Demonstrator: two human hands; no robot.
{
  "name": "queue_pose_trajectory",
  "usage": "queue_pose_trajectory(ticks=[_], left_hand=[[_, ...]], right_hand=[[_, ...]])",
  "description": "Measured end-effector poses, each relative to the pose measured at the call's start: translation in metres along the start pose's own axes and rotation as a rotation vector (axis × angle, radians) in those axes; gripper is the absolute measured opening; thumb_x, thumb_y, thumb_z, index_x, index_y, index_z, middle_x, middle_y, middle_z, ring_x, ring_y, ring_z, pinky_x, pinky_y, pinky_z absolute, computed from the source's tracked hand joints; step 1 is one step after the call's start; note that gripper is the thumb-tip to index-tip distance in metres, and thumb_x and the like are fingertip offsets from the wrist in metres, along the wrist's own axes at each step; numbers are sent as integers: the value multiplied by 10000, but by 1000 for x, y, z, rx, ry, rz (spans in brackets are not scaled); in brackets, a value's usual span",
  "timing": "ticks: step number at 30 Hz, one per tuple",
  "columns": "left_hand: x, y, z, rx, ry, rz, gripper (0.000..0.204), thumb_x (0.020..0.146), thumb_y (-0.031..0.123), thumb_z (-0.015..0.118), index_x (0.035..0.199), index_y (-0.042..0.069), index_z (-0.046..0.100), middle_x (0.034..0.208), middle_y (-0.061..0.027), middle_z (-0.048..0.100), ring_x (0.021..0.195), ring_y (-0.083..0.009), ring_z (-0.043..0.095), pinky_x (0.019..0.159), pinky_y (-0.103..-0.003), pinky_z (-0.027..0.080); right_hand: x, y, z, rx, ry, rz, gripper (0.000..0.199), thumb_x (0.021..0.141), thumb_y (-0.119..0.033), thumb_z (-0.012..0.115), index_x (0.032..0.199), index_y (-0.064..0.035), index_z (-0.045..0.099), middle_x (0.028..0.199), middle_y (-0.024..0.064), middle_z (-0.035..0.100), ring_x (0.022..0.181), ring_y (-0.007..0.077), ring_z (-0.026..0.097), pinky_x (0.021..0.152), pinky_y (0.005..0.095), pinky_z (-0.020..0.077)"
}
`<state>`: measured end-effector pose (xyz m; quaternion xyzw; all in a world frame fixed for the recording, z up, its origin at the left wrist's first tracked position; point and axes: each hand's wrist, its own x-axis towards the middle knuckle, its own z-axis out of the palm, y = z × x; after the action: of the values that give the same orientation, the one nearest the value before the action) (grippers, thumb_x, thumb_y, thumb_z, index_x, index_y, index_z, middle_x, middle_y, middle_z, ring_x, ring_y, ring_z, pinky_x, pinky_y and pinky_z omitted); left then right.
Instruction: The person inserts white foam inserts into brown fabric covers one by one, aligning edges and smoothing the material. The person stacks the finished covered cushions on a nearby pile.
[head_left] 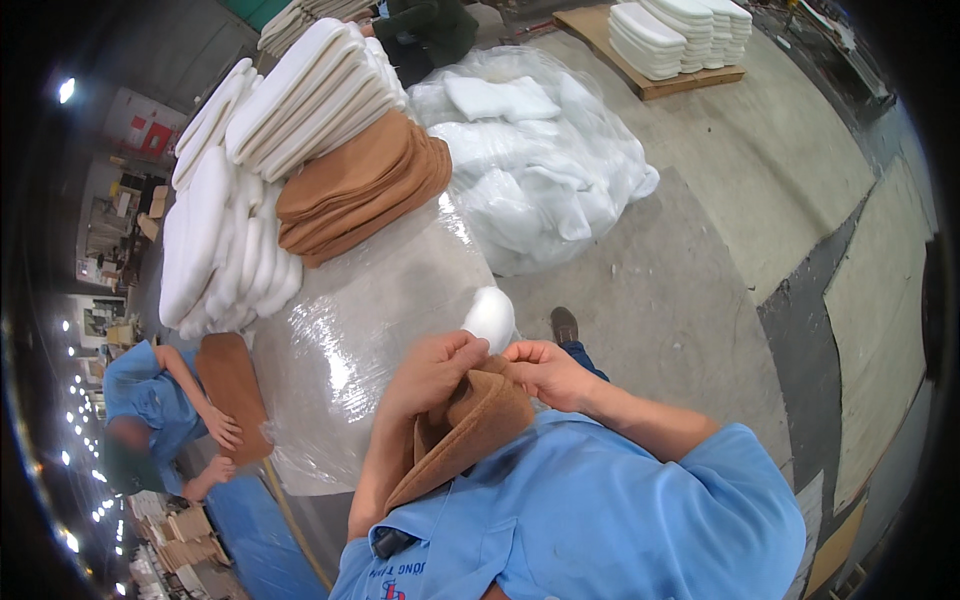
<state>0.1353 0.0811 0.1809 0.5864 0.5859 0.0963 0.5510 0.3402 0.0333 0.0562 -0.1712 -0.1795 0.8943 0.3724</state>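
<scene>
My left hand (432, 368) and my right hand (545, 372) both grip the open edge of a brown fabric cover (468, 428) held against my chest. A white foam pad (491, 317) sticks out of the cover's mouth just above my fingers. My thumbs and fingertips pinch the brown cloth on either side of the pad.
A plastic-wrapped table (370, 300) carries a stack of brown covers (360, 190) and piles of white foam pads (250, 190). A big clear bag of white pads (540, 170) lies on the floor. A co-worker in blue (150, 410) handles a brown cover at left. A pallet of pads (680, 40) stands far off.
</scene>
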Motion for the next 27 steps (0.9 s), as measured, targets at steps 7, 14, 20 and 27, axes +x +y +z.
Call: queue_pose_trajectory(ticks=[7,14,20,27], left_hand=[[10,30,-3,298,-370,-188,278,1026,271,704,1058,-1,753,892,-5,720,824,-73,608,749,-249,492],[10,4,-6,-173,-418,-76,155,1007,134,706,1079,-2,727,926,3,717,845,-66,628,751,-242,499],[14,-6,-13,-214,-434,-157,172,999,79,695,1146,-9,692,918,-10,719,840,-58,641,740,-226,508],[13,-4,-13,-146,-398,-208,172,965,57,649,1109,-15,711,863,1,714,760,-54,634,673,-227,505]], right_hand=[[-2,10,7,-575,343,-327,214,951,55,662,1136,-51,646,1015,9,689,898,66,640,784,262,517],[-7,-1,-18,59,-115,184,268,1026,-118,677,1284,-52,650,1139,-11,688,1025,61,612,844,254,502],[0,10,-15,34,-136,8,173,1032,-165,689,1176,-69,693,1090,-30,684,954,51,598,813,241,493],[1,12,3,-264,69,-123,64,991,-75,694,1014,-58,638,880,-37,658,790,43,590,699,244,490]])
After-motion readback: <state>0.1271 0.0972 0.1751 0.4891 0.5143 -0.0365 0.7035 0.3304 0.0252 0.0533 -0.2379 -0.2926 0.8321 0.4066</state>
